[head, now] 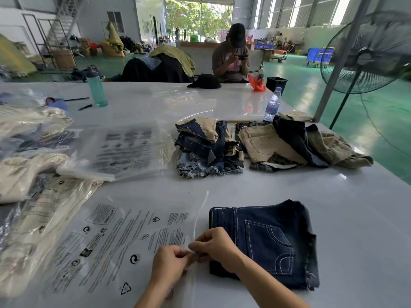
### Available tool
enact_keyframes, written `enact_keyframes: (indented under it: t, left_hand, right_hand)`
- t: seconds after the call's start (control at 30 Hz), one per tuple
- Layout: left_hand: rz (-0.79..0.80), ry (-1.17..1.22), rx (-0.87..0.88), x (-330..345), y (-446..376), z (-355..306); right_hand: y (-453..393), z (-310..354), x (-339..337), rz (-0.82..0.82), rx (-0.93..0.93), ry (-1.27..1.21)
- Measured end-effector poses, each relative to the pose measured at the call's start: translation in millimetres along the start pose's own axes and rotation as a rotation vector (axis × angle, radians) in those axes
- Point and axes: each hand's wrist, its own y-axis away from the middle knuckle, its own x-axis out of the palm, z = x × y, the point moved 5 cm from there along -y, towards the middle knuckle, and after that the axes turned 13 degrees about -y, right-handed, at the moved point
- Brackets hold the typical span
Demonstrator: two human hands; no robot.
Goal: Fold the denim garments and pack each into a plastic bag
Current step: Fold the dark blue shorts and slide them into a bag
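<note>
A folded pair of dark denim shorts [270,236] with white stitching lies flat on the white table [347,218] at the near right. To its left lies a clear plastic bag [115,243] printed with warning text, its open edge facing the shorts. My left hand [170,266] and my right hand [214,243] meet at that edge, both pinching the bag's thin sealing strip [195,221], which rises up and away. My right forearm crosses over the shorts' lower left corner.
A stack of dark and tan denim pieces [206,147] and a looser heap of garments [295,143] sit mid-table. Packed bags [29,170] pile up at the left beside a stack of empty bags [120,150]. Two bottles [96,87] [272,104], a seated person [231,56], a standing fan [364,54].
</note>
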Motion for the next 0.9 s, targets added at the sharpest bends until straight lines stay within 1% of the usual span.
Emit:
enact_keyframes:
  t: [0.1, 0.17, 0.2, 0.23, 0.27, 0.33, 0.4, 0.43, 0.47, 0.5, 0.53, 0.57, 0.6, 0.63, 0.67, 0.7, 0.73, 0.8, 0.87, 0.9]
  left_hand:
    - [0.003, 0.082, -0.015, 1, 1, 2]
    - [0.004, 0.15, -0.017, 0, 1, 2]
    - [-0.025, 0.162, -0.01, -5, 1, -1]
    - [-0.093, 0.15, 0.001, -16, 0, -4]
    - [-0.206, 0.124, 0.025, -32, -1, -8]
    - [-0.519, 0.04, 0.101, -77, 2, -21]
    - [-0.811, 0.029, 0.202, -123, 14, -38]
    - [-0.897, 0.059, 0.26, -141, 21, -46]
    - [-0.947, 0.067, 0.311, -153, 26, -53]
    - [-0.981, 0.015, 0.363, -159, 30, -60]
    - [-0.991, -0.105, 0.412, -160, 32, -66]
    - [-0.963, -0.241, 0.46, -154, 31, -70]
    - [-0.894, -0.354, 0.497, -143, 28, -72]
    - [-0.777, -0.429, 0.506, -128, 23, -70]
    - [-0.646, -0.476, 0.473, -110, 16, -66]
    - [-0.523, -0.52, 0.41, -92, 10, -61]
    - [-0.422, -0.584, 0.344, -73, 4, -56]
    - [-0.272, -0.722, 0.306, -36, -5, -49]
    - [-0.168, -0.81, 0.31, -3, -10, -49]
    - [-0.132, -0.844, 0.307, 11, -13, -51]
  right_hand:
    - [1, -1, 1, 0.004, 0.0, -0.01]
    - [2, -1, -1, -0.025, -0.005, -0.044]
    - [4, -1, -3, -0.049, -0.011, -0.042]
    - [5, -1, -6, -0.081, -0.023, -0.023]
    - [6, -2, -9, -0.116, -0.037, 0.009]
    - [7, -5, -16, -0.188, -0.063, 0.071]
    - [8, -9, -22, -0.207, -0.053, 0.057]
    - [8, -9, -22, -0.172, -0.03, 0.028]
    - [7, -8, -21, -0.108, -0.006, 0.005]
    - [6, -3, -21, -0.038, -0.003, 0.01]
    - [3, 4, -26, 0.003, -0.032, 0.05]
    - [0, 15, -36, -0.016, -0.099, 0.117]
    - [-4, 29, -54, -0.096, -0.193, 0.217]
    - [-8, 43, -75, -0.2, -0.279, 0.353]
    - [-11, 55, -98, -0.287, -0.328, 0.522]
    - [-14, 62, -119, -0.328, -0.329, 0.694]
    - [-18, 63, -139, -0.326, -0.279, 0.847]
    - [-26, 52, -171, -0.258, -0.118, 1.075]
    - [-30, 38, -194, -0.204, 0.019, 1.169]
    - [-31, 35, -201, -0.19, 0.051, 1.184]
